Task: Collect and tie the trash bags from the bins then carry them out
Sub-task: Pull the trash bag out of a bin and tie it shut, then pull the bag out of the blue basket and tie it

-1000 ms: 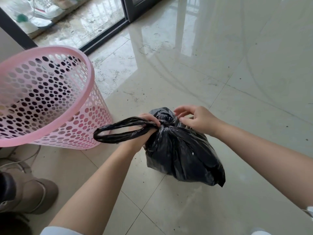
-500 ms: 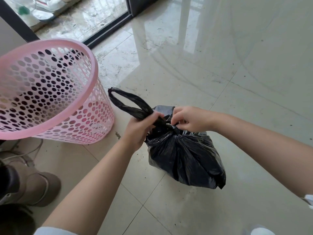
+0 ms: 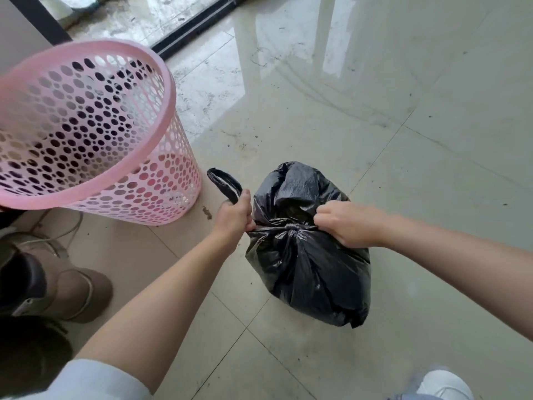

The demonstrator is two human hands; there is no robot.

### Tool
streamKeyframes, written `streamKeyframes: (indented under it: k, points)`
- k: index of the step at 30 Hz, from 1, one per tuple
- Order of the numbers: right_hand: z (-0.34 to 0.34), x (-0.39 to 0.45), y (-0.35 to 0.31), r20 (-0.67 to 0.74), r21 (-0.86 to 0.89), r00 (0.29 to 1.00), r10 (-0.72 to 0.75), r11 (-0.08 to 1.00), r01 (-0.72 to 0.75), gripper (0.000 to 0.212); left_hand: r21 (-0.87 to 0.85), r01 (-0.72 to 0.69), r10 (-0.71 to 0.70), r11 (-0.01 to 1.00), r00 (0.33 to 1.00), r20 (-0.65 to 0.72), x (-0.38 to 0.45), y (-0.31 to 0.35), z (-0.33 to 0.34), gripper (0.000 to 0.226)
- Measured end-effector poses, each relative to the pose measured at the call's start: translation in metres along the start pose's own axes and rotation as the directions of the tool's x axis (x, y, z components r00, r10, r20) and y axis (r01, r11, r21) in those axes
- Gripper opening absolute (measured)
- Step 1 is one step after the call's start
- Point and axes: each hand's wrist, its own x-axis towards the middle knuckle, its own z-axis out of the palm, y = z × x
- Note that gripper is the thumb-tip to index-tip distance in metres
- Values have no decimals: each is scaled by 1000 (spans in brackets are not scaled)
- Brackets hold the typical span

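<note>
1. The fingers of the left hand [image 3: 235,216] are curling tightly around one twisted handle strip [image 3: 225,184] of the black trash bag [image 3: 305,264]; the free loop of that strip is projecting up and to the left above the fist.
2. The fingers of the right hand [image 3: 344,223] are curling closed on the opposite strip of the bag, which is hidden inside the fist.
3. Both hands are sitting at the same height on either side of the knot [image 3: 290,228], and the plastic between them is lying taut across the bag's neck.
4. A bulge of loose plastic is standing up above the knot, on the far side of the hands.
5. The bag is sitting on the tiled floor [image 3: 403,168], with its body spreading below the knot toward the camera.
6. The pink perforated bin [image 3: 95,145] is standing just to the left of the bag, apart from it, and is tilting toward the camera.
7. A brown boot [image 3: 60,281] is lying on the floor below the bin, at the left edge.
8. A white shoe [image 3: 444,385] is showing at the lower right corner.
9. A dark door track [image 3: 190,27] is running along the floor at the top.
</note>
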Motion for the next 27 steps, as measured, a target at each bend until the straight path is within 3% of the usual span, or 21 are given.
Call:
streamKeyframes:
  k: [3, 5, 8, 10, 13, 15, 17, 20, 27]
  points:
    - [-4, 12, 3, -5, -81, 999, 36, 996, -36, 27, 83, 65, -69, 994, 996, 49, 4, 4, -1, 48]
    - [-10, 19, 9, 12, -102, 997, 79, 992, -77, 30, 244, 20, -43, 970, 995, 91, 4, 13, 0, 44]
    - [-17, 20, 20, 112, -31, 985, 133, 991, -130, 28, 368, -119, 97, 922, 992, 77, 0, 43, 4, 12]
    - [-20, 19, 28, 180, 36, 971, 156, 986, -165, 24, 422, -224, 240, 879, 971, 16, 0, 65, 4, 13]
    - [-31, 11, 39, 199, 95, 959, 204, 970, -226, 16, 477, -257, 266, 840, 963, 48, -10, 99, 9, 7]
    - [-51, -4, 42, 145, 116, 952, 270, 951, -287, 25, 610, -242, 216, 755, 969, 119, -21, 122, 19, 7]
    - [-79, -26, 40, 99, 170, 931, 351, 916, -363, 34, 759, -260, 135, 597, 965, 225, -37, 146, 33, 17]
    - [-128, -66, 32, 116, 250, 891, 440, 855, -455, 38, 853, -310, 67, 419, 948, 312, -69, 190, 61, 23]
    - [-278, -216, 37, 55, 390, 765, 642, 691, -608, 40, 857, -442, 100, 264, 897, 431, -183, 336, 159, 22]
